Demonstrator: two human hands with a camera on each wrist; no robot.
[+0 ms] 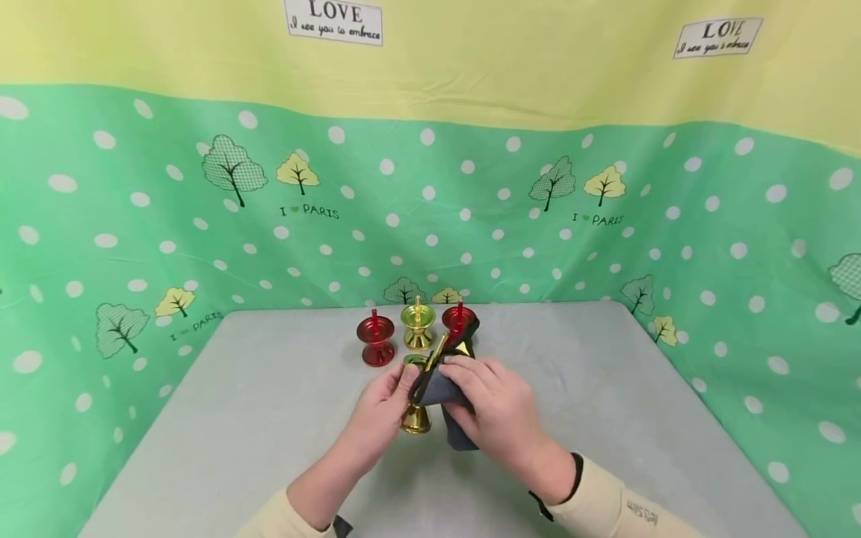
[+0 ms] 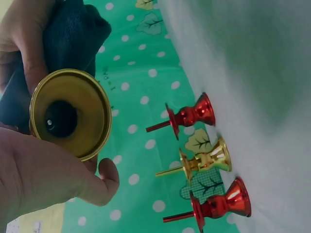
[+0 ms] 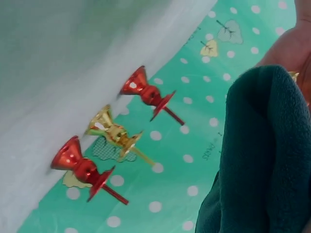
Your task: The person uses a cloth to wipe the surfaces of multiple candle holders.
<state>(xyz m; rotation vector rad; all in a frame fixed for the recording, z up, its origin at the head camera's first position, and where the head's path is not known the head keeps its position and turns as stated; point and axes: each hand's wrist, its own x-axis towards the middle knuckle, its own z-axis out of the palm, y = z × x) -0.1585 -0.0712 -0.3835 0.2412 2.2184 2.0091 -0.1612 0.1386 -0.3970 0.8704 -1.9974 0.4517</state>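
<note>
My left hand (image 1: 380, 407) grips a shiny gold candle holder (image 1: 415, 421) around its upper part, above the table. In the left wrist view its round, hollow base (image 2: 97, 119) faces the camera, with a dark opening at the middle. A folded dark blue-grey cloth (image 1: 439, 387) is held in my right hand (image 1: 504, 411), against the cup and spike of this holder. In the right wrist view the cloth (image 3: 262, 155) hides nearly all of the holder. Part of the cloth hangs below my right fingers.
Behind the hands, three similar holders with upright spikes stand in a row: a red one (image 1: 377, 351), a gold one (image 1: 418, 338) and another red one (image 1: 460, 320), partly covered by the cloth. The grey table (image 1: 592, 418) meets a green dotted curtain (image 1: 430, 224) behind and at the sides.
</note>
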